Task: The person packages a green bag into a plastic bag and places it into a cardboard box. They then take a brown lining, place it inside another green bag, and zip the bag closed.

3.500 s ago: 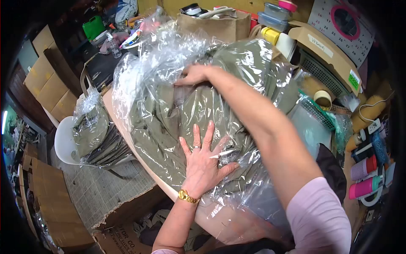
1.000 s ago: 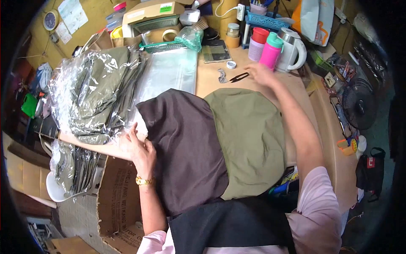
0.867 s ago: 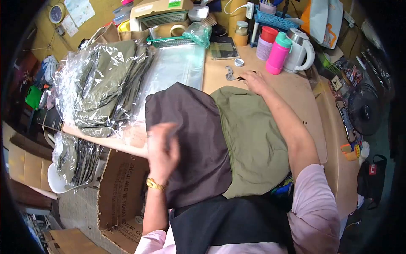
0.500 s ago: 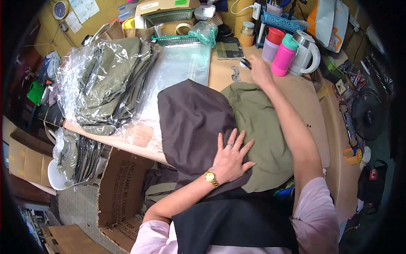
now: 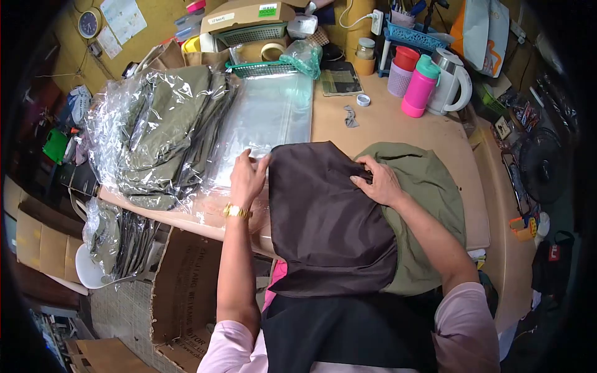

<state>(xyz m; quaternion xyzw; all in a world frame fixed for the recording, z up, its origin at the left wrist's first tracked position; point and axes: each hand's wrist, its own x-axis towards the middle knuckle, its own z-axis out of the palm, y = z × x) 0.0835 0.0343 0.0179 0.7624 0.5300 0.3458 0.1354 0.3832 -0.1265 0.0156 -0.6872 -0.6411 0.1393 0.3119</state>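
A dark brown piece of fabric lies on the table, partly over an olive green piece of fabric. My right hand pinches the brown fabric near its upper right edge, fingers bent around a fold. Just off the brown fabric's left edge is my left hand, its fingers apart and nothing in them. Beneath and behind that hand lie flat clear plastic bags. What the lower edge of the fabrics rests on is hidden.
Olive garments in clear plastic are piled at the left. Along the back stand a green basket, a small round white container, a pink bottle and a kettle. An open cardboard box sits below the table's left edge.
My right hand has come back from the small object at the rear and taken hold of the brown fabric. My left hand has left the fabric and moved up-left. Both fabrics have shifted right.
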